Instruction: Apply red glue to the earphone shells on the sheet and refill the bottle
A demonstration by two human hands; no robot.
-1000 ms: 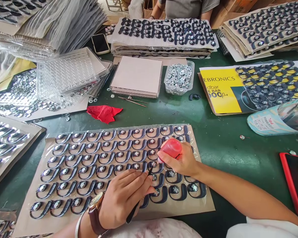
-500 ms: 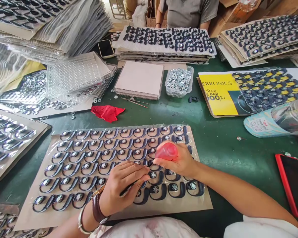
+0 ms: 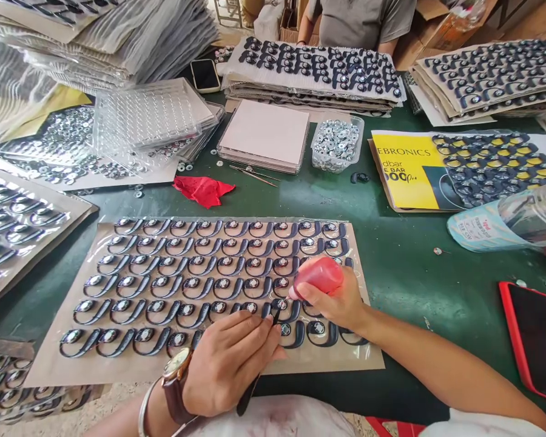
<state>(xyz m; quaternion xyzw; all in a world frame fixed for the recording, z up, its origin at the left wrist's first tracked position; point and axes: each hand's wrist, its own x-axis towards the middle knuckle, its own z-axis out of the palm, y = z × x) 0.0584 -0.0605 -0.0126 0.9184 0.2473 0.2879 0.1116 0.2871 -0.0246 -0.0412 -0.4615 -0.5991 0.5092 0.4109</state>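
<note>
Over my head feed, the right hand (image 3: 348,303) is wrapped firmly around a red bottle (image 3: 321,274), its narrow tip pointing left and down, right by a round metal disc (image 3: 280,304) on the sheet. I cannot tell whether tip and disc touch. The left hand (image 3: 234,361) is clamped on a thin dark stick (image 3: 247,396), fingers together; the stick's far end sits near that same disc, and its other end pokes out below the palm. I see a wristwatch (image 3: 177,365) on that wrist.

Both hands are over the brown sheet (image 3: 50,368), which lies flat on the green surface (image 3: 418,315) right in front of me, carrying rows of dark hooks (image 3: 299,334). My hands hide some of the lower ones. Beyond the sheet I have a red scrap (image 3: 204,190), a stack of pale cards (image 3: 264,133) and a clear tub (image 3: 360,133) of small metal rings (image 3: 332,138). Off to the right lies a red-cased phone (image 3: 534,343).
</note>
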